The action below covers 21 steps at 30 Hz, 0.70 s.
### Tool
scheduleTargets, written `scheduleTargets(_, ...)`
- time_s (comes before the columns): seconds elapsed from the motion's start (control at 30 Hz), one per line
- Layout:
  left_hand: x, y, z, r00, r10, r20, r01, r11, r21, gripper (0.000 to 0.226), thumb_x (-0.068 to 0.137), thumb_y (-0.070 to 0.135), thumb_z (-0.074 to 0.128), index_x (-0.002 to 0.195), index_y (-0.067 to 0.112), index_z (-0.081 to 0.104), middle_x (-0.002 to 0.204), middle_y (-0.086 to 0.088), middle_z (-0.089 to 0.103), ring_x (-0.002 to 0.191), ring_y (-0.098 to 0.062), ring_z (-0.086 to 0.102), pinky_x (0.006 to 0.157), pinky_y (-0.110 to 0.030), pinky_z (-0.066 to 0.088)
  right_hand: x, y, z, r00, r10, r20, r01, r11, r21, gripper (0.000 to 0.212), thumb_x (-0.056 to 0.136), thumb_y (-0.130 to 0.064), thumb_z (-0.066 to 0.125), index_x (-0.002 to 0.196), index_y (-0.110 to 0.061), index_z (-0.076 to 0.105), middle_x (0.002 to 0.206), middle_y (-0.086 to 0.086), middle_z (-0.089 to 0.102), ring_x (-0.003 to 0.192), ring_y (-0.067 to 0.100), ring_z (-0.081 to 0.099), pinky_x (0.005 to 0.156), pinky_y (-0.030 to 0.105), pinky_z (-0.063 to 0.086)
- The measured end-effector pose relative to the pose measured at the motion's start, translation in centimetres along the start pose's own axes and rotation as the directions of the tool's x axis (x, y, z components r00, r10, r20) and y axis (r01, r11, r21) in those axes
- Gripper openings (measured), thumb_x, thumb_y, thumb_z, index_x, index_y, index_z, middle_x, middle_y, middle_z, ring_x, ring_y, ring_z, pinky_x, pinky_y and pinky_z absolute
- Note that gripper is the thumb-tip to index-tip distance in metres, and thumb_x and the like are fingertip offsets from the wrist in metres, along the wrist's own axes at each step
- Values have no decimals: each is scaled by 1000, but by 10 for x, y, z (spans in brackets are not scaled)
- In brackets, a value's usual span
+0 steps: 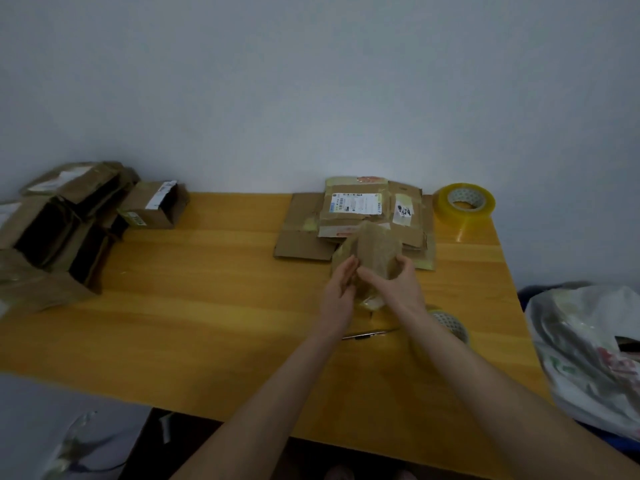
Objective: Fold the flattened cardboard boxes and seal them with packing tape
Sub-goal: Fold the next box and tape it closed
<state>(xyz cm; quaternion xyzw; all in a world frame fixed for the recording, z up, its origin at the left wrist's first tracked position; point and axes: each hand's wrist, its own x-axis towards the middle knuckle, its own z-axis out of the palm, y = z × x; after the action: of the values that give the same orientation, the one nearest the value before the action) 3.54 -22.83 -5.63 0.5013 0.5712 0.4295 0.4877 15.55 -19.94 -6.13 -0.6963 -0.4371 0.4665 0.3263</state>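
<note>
One creased cardboard box [375, 244]; left hand [341, 285] presses, right hand [398, 285] holds.

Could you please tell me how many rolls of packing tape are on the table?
2. The far tape roll stands at the table's far right corner; the near tape roll lies partly hidden behind the right forearm. More could be hidden.

Both forearms reach forward and converge. Left hand [341, 284] — fingers fairly straight, pressed to the left side of a small box [375, 244]. Right hand [398, 282] grips its right side — thumb across the front.
</note>
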Motion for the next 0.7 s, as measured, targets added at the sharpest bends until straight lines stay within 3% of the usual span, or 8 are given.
scheduleTargets(0.13,-5,5,5,996,-59,-64,57,998,-25,52,96,-2,42,143,19,37,134,8,54,125,-7,48,102,-25,42,3,-6,-9,999,26,39,-27,999,29,100,70,-55,77,146,-17,23,142,8,42,124,27,46,98,44,45)
scheduleTargets(0.23,1,11,-8,911,-46,-410,108,986,130,45,95,8,51,139,11,41,135,-2,53,125,-16,49,103,-33,42,5,-11,-15,998,21,65,-37,964,263,87,79,-45,73,146,-14,28,140,7,43,119,24,47,95,39,45)
scheduleTargets(0.3,5,16,-25,852,-69,-519,177,971,162,53,95,28,58,141,9,40,139,-5,47,128,-19,44,105,-35,39,6,-16,-16,998,12,69,-39,910,413,84,78,-47,73,145,-18,31,138,5,44,119,23,46,100,43,44)
scheduleTargets(0.37,8,24,-40,866,-167,-471,206,978,33,58,93,44,55,140,12,42,136,-3,49,124,-21,47,101,-38,42,6,-27,-11,994,28,108,-78,865,495,82,77,-50,72,144,-19,34,135,5,46,120,26,46,103,50,42)
scheduleTargets(0.47,11,36,-61,877,-255,-407,209,966,-155,42,96,48,48,127,20,55,117,3,61,106,-20,59,88,-41,50,5,-47,8,980,14,197,-120,832,542,68,80,-45,71,136,-17,44,129,7,50,115,26,50,100,49,45)
scheduleTargets(0.57,14,40,-87,865,-224,-449,154,970,-188,32,96,43,50,116,19,58,107,-3,65,96,-22,65,81,-39,55,3,-66,38,967,-53,250,-84,859,504,57,83,-42,69,131,-18,50,126,7,52,114,25,50,101,49,45)
scheduleTargets(0.7,21,30,-140,840,-201,-504,137,977,-161,36,96,41,53,120,15,59,107,-7,65,94,-24,67,80,-39,58,5,-88,87,956,-85,280,-33,919,393,59,84,-44,67,133,-15,52,126,8,55,115,26,51,103,46,45)
